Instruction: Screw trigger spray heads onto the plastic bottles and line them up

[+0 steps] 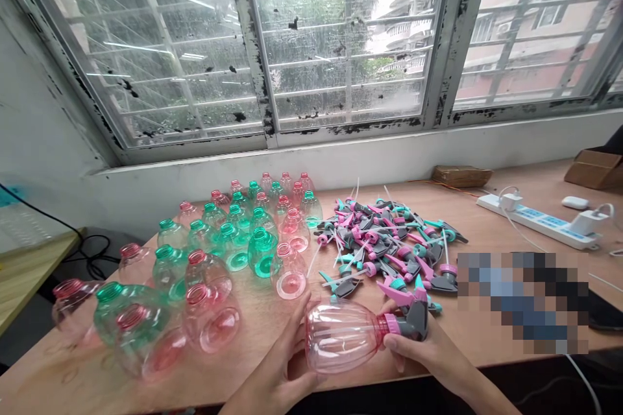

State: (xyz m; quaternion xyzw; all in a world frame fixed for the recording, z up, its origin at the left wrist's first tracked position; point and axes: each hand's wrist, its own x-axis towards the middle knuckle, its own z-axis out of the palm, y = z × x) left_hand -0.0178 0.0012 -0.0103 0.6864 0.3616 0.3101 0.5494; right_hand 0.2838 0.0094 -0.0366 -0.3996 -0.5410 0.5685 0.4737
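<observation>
A clear pink spray bottle (341,336) lies sideways between my hands, over the table's front edge. Around its base is my left hand (292,350), thumb below and fingers behind. My right hand (413,343) grips the pink collar at the neck, with thumb and fingers closed on it. The grey and pink trigger sprayer head (413,314) sits on the bottle's neck, pointing right. Just beyond lies a heap of loose trigger sprayer heads (374,233) in pink, grey and teal, some with thin white tubes. Part of my right fingers is hidden behind the collar.
Several open pink and green bottles (263,249) stand across the left of the wooden table (272,373). A white power strip (540,219) with plugs, a white case (575,202) and a cardboard box (594,168) are on the right. Windows (341,45) rise behind.
</observation>
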